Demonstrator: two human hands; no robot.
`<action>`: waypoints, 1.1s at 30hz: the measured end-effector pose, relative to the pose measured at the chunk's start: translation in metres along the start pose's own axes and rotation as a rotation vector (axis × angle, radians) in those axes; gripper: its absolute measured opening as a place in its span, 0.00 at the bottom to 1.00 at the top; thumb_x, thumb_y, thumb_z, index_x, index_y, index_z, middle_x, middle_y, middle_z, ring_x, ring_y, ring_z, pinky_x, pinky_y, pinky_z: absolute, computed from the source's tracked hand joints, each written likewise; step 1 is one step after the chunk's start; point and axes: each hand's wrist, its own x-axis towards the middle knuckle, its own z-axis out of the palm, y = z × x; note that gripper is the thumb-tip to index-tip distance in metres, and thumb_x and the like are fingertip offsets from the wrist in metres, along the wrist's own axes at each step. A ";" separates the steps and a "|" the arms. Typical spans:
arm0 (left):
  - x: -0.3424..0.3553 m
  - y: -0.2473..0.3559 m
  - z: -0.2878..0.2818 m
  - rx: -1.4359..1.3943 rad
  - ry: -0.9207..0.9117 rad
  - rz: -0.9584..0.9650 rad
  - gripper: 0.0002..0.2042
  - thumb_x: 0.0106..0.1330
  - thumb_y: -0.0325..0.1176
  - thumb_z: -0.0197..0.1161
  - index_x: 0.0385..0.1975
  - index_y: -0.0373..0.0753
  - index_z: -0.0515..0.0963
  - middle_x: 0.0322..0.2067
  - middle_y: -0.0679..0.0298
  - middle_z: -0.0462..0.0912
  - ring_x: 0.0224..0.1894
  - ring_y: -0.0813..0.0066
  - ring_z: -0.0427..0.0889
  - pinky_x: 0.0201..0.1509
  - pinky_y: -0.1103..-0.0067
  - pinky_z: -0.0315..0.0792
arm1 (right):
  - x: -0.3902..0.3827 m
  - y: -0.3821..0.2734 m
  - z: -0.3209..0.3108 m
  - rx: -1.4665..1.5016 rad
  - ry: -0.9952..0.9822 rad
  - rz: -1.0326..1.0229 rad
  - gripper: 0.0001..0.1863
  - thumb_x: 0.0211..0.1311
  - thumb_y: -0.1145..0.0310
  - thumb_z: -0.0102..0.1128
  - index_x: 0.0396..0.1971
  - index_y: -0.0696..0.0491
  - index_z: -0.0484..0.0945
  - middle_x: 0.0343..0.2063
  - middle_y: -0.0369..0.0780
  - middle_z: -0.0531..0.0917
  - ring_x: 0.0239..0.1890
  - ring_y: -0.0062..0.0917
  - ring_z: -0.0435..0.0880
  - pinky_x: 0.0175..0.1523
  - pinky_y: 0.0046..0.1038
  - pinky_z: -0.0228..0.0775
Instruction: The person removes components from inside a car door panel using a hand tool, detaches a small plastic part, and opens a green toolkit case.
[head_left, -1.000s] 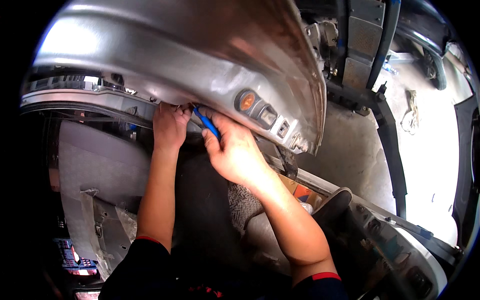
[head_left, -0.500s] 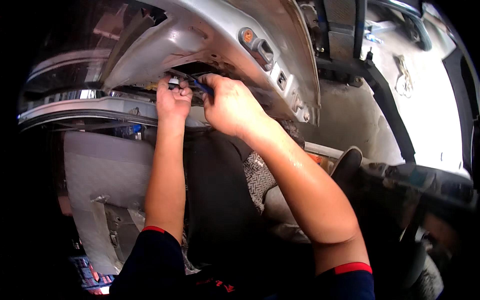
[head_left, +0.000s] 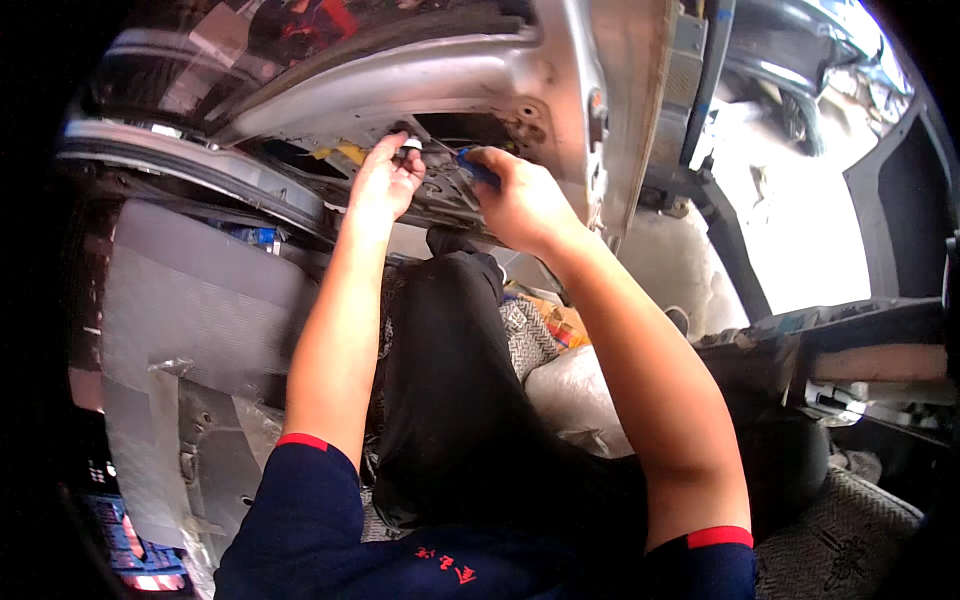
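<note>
Up at the bare inner side of a silver vehicle door (head_left: 480, 75), both of my hands are at work. My left hand (head_left: 378, 188), palm up, has its fingers curled round a small round part with a white cap (head_left: 412, 144) and a dark side. My right hand (head_left: 528, 208) grips a blue-handled screwdriver (head_left: 480, 167). Its thin shaft points up and left, past the white-capped part; what the tip touches is too small to make out. Behind the fingers lie a dark opening (head_left: 465, 127) in the door metal and a yellow piece (head_left: 345, 152).
A grey seat back (head_left: 200, 290) with torn plastic film stands at the left. My black-trousered leg (head_left: 435, 370) is below my hands, beside a white bag (head_left: 580, 395) and patterned fabric (head_left: 525, 330). At the right, a dark frame (head_left: 735, 235) borders a bright opening.
The view has shifted, so the door and both hands appear farther right. My left hand still holds the white-capped part, and my right hand still grips the screwdriver.
</note>
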 end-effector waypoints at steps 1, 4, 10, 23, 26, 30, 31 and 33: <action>0.005 -0.002 -0.005 -0.008 0.003 -0.026 0.10 0.71 0.29 0.65 0.46 0.35 0.74 0.39 0.56 0.78 0.35 0.66 0.79 0.37 0.73 0.79 | 0.000 0.001 -0.002 -0.015 -0.043 0.024 0.21 0.66 0.69 0.61 0.59 0.50 0.79 0.48 0.53 0.85 0.54 0.48 0.84 0.60 0.40 0.75; 0.007 -0.006 -0.016 0.109 -0.107 0.037 0.11 0.74 0.35 0.63 0.50 0.36 0.77 0.44 0.59 0.78 0.40 0.68 0.79 0.45 0.73 0.81 | 0.000 0.000 -0.012 -0.117 -0.040 0.014 0.23 0.67 0.70 0.59 0.62 0.46 0.77 0.51 0.52 0.85 0.56 0.48 0.83 0.61 0.41 0.73; -0.007 -0.009 -0.013 0.178 -0.146 0.119 0.11 0.68 0.34 0.71 0.45 0.42 0.78 0.37 0.67 0.81 0.34 0.75 0.81 0.39 0.76 0.80 | 0.009 -0.005 -0.023 -0.237 -0.141 -0.031 0.27 0.66 0.71 0.61 0.66 0.51 0.74 0.53 0.54 0.83 0.58 0.48 0.82 0.63 0.40 0.73; -0.019 -0.008 0.018 0.202 0.000 0.245 0.07 0.66 0.33 0.66 0.37 0.38 0.77 0.32 0.67 0.80 0.23 0.78 0.76 0.26 0.79 0.73 | 0.028 -0.035 -0.025 -0.571 -0.329 -0.117 0.31 0.64 0.74 0.56 0.69 0.49 0.70 0.45 0.54 0.86 0.48 0.50 0.85 0.53 0.46 0.78; -0.019 0.000 0.022 0.125 -0.059 0.334 0.08 0.66 0.32 0.66 0.39 0.38 0.76 0.31 0.66 0.78 0.23 0.77 0.76 0.26 0.79 0.72 | 0.026 -0.028 -0.020 -0.701 -0.359 -0.171 0.35 0.61 0.77 0.55 0.71 0.48 0.67 0.41 0.57 0.86 0.46 0.50 0.86 0.52 0.46 0.79; -0.031 0.005 0.018 0.084 0.043 0.211 0.08 0.66 0.32 0.70 0.36 0.40 0.76 0.31 0.67 0.78 0.26 0.78 0.77 0.30 0.79 0.74 | 0.028 -0.034 -0.014 -0.783 -0.438 -0.032 0.37 0.60 0.78 0.54 0.72 0.50 0.64 0.40 0.60 0.84 0.40 0.52 0.87 0.47 0.47 0.80; -0.030 0.005 0.014 0.075 0.040 0.220 0.08 0.66 0.32 0.70 0.36 0.40 0.76 0.31 0.67 0.78 0.26 0.78 0.77 0.30 0.79 0.74 | 0.027 -0.030 -0.011 -0.792 -0.434 -0.041 0.37 0.60 0.78 0.54 0.72 0.50 0.64 0.40 0.60 0.84 0.40 0.52 0.87 0.47 0.47 0.80; -0.026 -0.001 0.004 0.092 -0.075 0.155 0.08 0.66 0.33 0.71 0.36 0.42 0.77 0.33 0.69 0.79 0.29 0.79 0.78 0.33 0.78 0.75 | 0.015 -0.012 -0.004 -0.692 -0.204 -0.179 0.33 0.63 0.76 0.54 0.71 0.51 0.66 0.38 0.60 0.84 0.37 0.53 0.87 0.45 0.48 0.80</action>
